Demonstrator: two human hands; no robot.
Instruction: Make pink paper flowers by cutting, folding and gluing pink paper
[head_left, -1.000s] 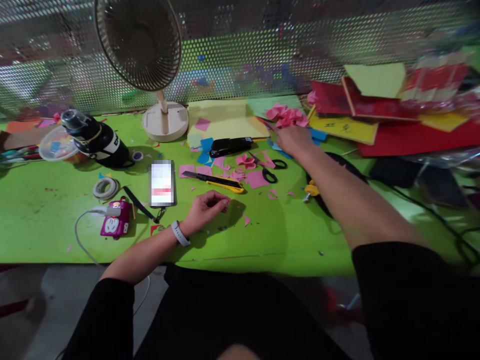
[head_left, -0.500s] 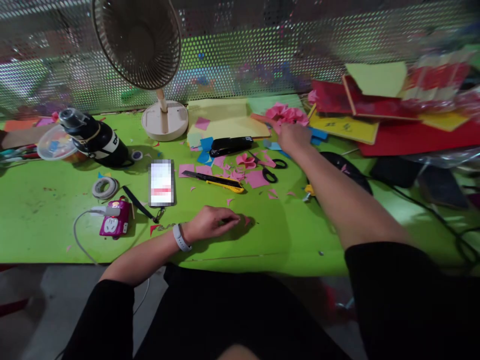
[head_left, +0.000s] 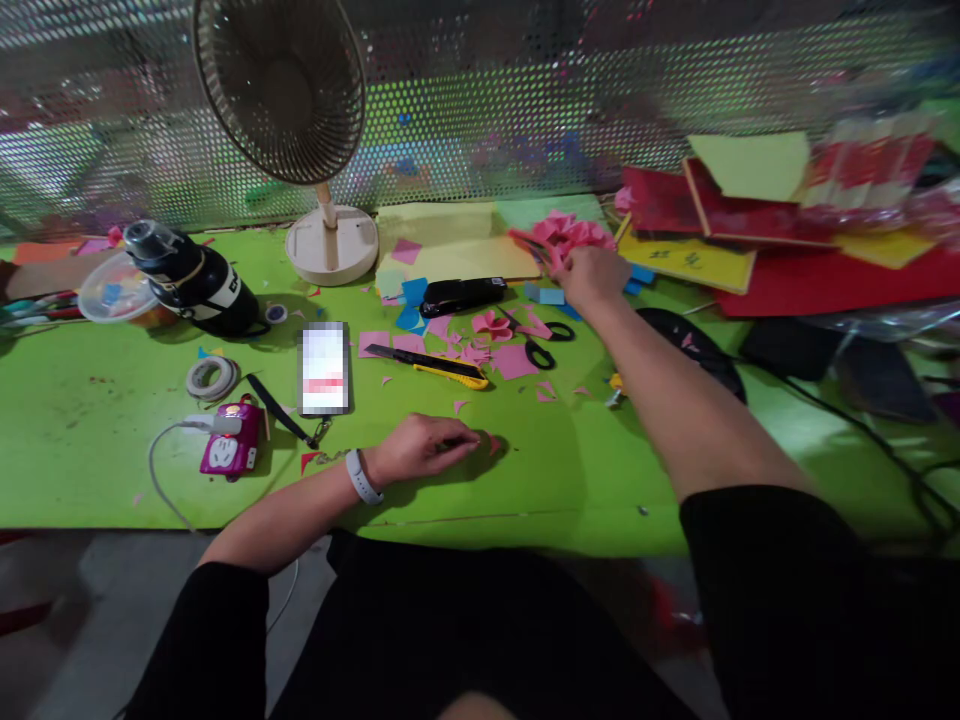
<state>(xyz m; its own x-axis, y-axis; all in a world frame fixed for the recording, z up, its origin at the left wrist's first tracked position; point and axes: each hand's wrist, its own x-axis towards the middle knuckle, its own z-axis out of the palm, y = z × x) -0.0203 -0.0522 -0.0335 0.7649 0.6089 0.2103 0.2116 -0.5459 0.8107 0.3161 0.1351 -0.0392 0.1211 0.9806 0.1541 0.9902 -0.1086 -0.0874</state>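
Note:
My left hand (head_left: 424, 445) lies on the green table, fingers curled and tips together, with nothing visible in them. A pink scrap (head_left: 495, 444) is just beyond its fingertips. At the back, my right hand (head_left: 594, 278) closes on pink paper at a heap of crumpled pink paper flowers (head_left: 574, 232); its fingertips are partly hidden and blurred. Black-handled scissors (head_left: 541, 354) lie below that hand among pink pieces (head_left: 514, 360). A black stapler (head_left: 463, 294) and a yellow utility knife (head_left: 450, 370) lie to their left.
A fan (head_left: 334, 245) and a black bottle (head_left: 202, 285) stand at the back left. Nearer are a phone (head_left: 324, 368), a tape roll (head_left: 211, 377) and a purple socket block (head_left: 231, 440). Red boards (head_left: 817, 275), a yellow card (head_left: 690, 260) and cables (head_left: 847, 410) are at right.
My right hand has shifted slightly at the pink flowers, and its fingers have drawn in on the paper. My left hand stays in place. The view has moved slightly.

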